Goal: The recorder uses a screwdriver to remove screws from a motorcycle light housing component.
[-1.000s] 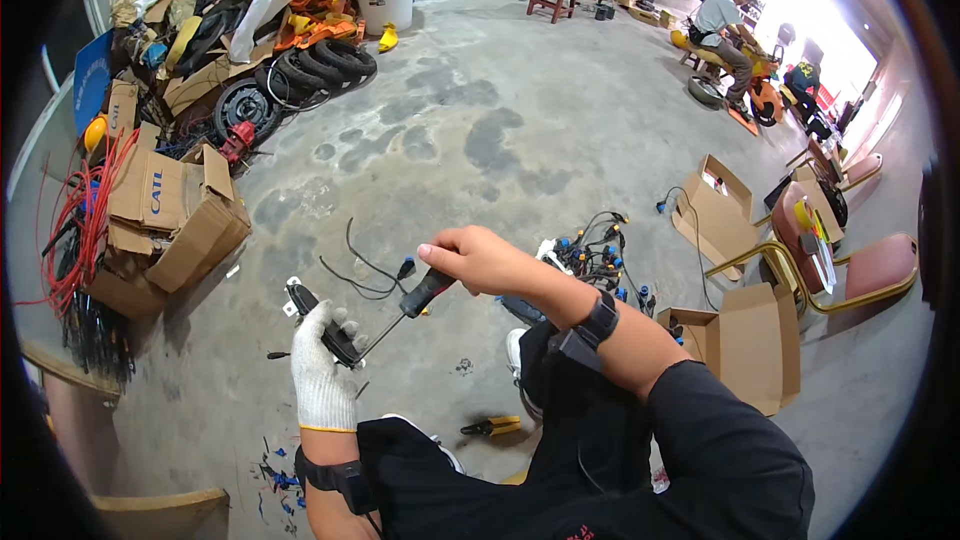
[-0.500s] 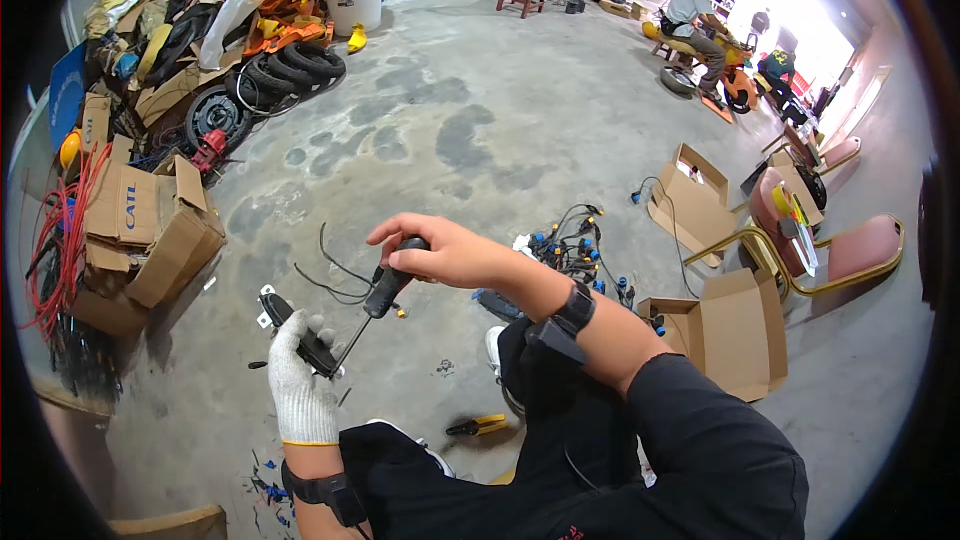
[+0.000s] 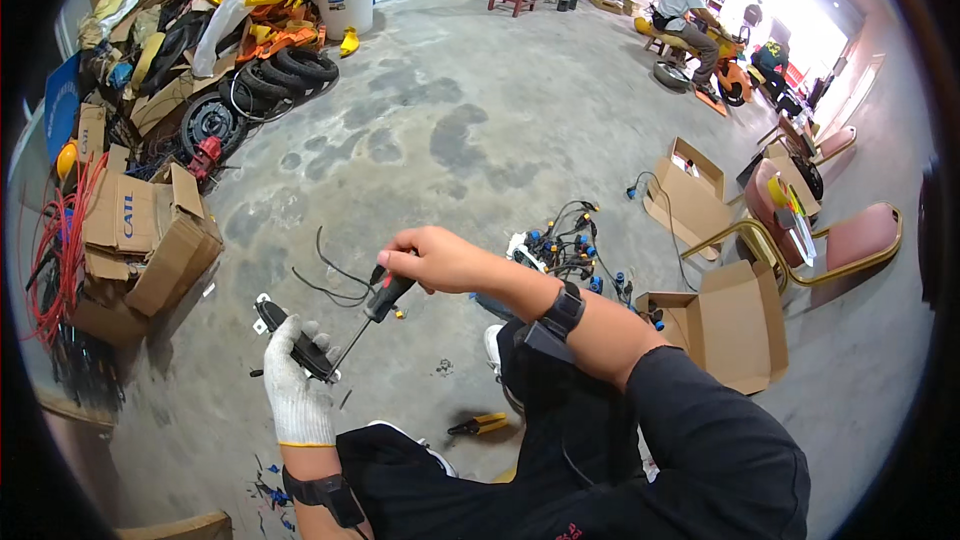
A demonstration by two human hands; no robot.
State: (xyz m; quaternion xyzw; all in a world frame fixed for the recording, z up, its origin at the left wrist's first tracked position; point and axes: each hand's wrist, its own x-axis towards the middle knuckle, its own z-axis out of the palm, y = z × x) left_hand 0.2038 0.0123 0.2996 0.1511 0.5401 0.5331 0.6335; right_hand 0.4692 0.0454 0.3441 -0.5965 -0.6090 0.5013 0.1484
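Note:
My left hand [image 3: 300, 385], in a white knitted glove, is closed around a long black part [image 3: 278, 322] with pale metal tabs at its end. The part lies tilted above the floor. My bare right hand [image 3: 440, 258] grips the dark handle of a screwdriver [image 3: 388, 297]. Its shaft slants down to the left, and the tip meets the lower end of the black part near my gloved fingers. The exact contact spot is too small to make out. A thin black cable [image 3: 330, 290] shows just beyond the part.
Yellow-and-black pliers [image 3: 480, 425] lie between my feet. Bundled wires with blue connectors [image 3: 570, 245] sit ahead to the right, near open cardboard boxes [image 3: 740, 330] and a pink chair [image 3: 862, 248]. Boxes [image 3: 150, 230] and tires [image 3: 300, 67] fill the left. A person [image 3: 685, 15] sits far right.
My right fingers, stretched out and lifted before, have curled around the screwdriver handle. The handle tilts a little further right. My left hand and the black part stay nearly in place.

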